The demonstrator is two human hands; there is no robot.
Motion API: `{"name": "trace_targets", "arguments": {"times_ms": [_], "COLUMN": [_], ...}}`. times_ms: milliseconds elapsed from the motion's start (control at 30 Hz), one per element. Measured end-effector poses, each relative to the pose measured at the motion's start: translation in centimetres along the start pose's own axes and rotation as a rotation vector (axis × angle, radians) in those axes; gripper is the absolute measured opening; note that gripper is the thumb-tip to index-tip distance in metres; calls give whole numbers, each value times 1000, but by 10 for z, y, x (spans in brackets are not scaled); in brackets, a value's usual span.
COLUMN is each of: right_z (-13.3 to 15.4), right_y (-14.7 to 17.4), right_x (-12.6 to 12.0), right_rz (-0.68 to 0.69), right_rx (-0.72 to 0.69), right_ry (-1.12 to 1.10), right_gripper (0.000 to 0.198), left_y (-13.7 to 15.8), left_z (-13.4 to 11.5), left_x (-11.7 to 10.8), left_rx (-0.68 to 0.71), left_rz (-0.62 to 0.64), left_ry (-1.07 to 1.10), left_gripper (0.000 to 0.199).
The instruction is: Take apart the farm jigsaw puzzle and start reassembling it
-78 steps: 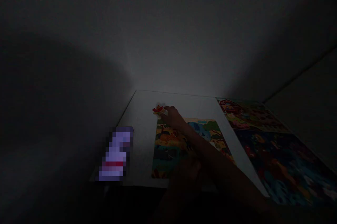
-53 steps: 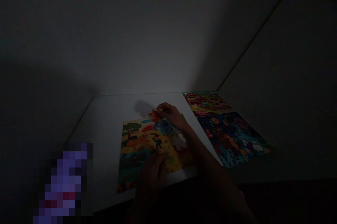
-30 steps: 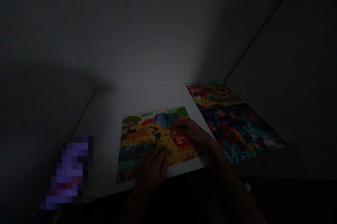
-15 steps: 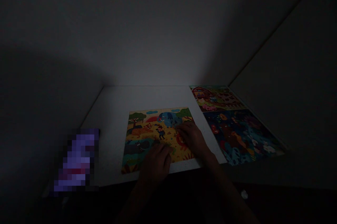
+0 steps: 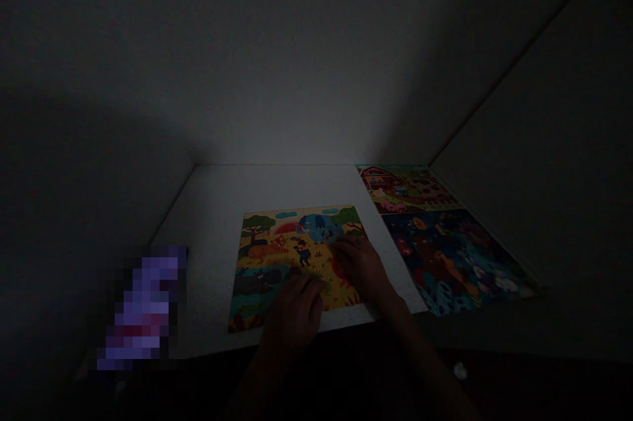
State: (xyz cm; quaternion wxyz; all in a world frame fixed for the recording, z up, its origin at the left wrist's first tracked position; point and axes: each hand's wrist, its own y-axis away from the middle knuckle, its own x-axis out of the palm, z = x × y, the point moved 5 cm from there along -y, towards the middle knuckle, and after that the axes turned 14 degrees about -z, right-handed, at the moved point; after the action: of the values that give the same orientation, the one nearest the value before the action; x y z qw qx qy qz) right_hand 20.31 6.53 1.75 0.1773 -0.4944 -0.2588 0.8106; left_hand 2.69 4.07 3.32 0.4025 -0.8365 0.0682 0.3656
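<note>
In the head view, a jigsaw puzzle (image 5: 270, 251) with savanna animals lies flat on the white table. It shows an elephant, a leopard, a hippo and a small figure in a hat. My left hand (image 5: 295, 305) rests on its lower middle edge, fingers laid on the surface and thumb apart. Over the right part, my right hand (image 5: 360, 264) lies with bent fingers touching the picture below the elephant, partly hiding a red-orange animal. No loose piece can be made out in either hand; the dim light hides the fingertips.
A farm picture puzzle (image 5: 408, 187) lies at the table's back right, with a dark blue picture puzzle (image 5: 450, 259) in front of it. A blurred purple object (image 5: 143, 309) is at the left edge. Walls (image 5: 297, 78) rise behind and beside the white table (image 5: 212, 203).
The view has tipped slightly, so everything sits a little lower. My right hand has shifted slightly on the puzzle and covers more of the red-orange animal. My left hand stays at the lower edge.
</note>
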Motion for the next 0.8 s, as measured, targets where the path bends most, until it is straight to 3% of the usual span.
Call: {"name": "trace_targets", "arguments": {"times_ms": [300, 533, 800], "right_z": [10, 17, 22], "right_y": [49, 45, 54], "right_x": [-23, -23, -35], "right_rz": [-45, -49, -180], "right_rx": [77, 134, 108], "right_ry": [-7, -34, -30], "right_gripper": [35, 34, 27], "left_y": [0, -2, -2], "left_z": [-1, -2, -1], "left_x": [-2, -2, 4], "left_rx": [26, 74, 89], "left_rz": [-21, 1, 64], "left_ry": [-45, -94, -165], "left_gripper": [28, 29, 27]}}
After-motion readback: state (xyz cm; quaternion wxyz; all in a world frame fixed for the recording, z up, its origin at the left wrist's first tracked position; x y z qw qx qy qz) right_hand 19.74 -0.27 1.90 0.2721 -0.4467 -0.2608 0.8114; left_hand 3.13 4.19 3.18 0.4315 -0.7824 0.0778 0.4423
